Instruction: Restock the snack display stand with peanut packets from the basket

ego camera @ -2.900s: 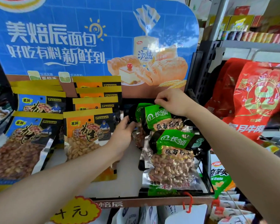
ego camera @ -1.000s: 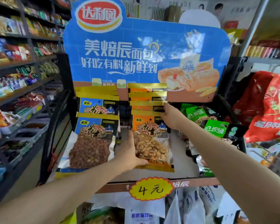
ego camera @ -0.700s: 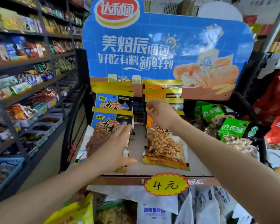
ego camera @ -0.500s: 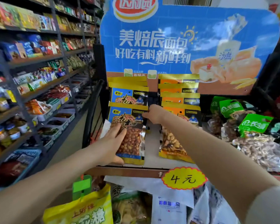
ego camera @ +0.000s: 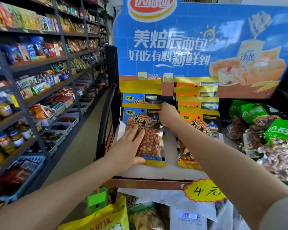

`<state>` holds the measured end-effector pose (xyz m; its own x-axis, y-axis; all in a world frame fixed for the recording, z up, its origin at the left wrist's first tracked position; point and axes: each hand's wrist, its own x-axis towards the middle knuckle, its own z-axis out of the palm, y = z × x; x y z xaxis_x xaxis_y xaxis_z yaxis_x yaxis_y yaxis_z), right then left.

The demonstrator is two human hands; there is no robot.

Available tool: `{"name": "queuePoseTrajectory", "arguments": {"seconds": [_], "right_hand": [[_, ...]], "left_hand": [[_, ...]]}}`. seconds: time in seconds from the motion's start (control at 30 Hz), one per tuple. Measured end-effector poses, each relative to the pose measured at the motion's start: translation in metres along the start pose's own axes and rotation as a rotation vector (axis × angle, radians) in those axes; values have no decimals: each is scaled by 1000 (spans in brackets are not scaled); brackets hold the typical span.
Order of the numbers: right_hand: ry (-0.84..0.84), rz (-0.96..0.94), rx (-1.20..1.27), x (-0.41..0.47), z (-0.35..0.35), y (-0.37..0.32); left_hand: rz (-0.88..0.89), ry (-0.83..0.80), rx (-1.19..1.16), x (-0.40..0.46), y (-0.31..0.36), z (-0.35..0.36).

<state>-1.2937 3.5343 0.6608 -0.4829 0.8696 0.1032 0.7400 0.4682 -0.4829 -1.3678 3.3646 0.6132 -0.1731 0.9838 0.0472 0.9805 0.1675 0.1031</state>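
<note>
The display stand's shelf (ego camera: pixel 170 171) carries a left row of blue peanut packets and a middle row of orange peanut packets (ego camera: pixel 200 123). My left hand (ego camera: pixel 128 146) lies flat, fingers spread, on the lower left of the front blue peanut packet (ego camera: pixel 150 140), thumb at its bottom edge. My right hand (ego camera: pixel 167 115) is closed on that packet's upper right corner. Green-topped peanut packets (ego camera: pixel 279 130) lie in the right row. The basket is not in view.
A tall blue bread poster (ego camera: pixel 198 44) backs the stand. A yellow price tag (ego camera: pixel 204 190) hangs on the front rail. Store shelves (ego camera: pixel 37 90) full of snacks line the left, with an aisle floor (ego camera: pixel 83 140) between. A yellow bag (ego camera: pixel 103 218) sits below the stand.
My view has swung left. Both hands left the green packets, passed the orange row and now rest on the front blue packet, the right hand arriving at its top corner.
</note>
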Motion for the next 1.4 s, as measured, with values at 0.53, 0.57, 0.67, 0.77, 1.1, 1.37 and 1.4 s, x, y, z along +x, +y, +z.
{"name": "queuePoseTrajectory", "arguments": {"seconds": [0.53, 0.57, 0.67, 0.77, 1.1, 1.37, 1.4], "right_hand": [[133, 64, 151, 18, -7, -9], [134, 74, 176, 17, -7, -8], [93, 85, 370, 16, -2, -12], [-6, 129, 562, 13, -3, -23], [68, 282, 559, 22, -7, -6], [156, 122, 205, 6, -37, -7], [198, 61, 161, 1, -45, -9]], "left_hand": [[55, 34, -4, -12, -16, 2], [64, 39, -17, -12, -17, 2], [51, 69, -111, -13, -18, 2], [46, 49, -96, -14, -19, 1], [61, 14, 36, -7, -14, 3], [76, 43, 100, -8, -13, -7], [82, 67, 125, -9, -13, -11]]}}
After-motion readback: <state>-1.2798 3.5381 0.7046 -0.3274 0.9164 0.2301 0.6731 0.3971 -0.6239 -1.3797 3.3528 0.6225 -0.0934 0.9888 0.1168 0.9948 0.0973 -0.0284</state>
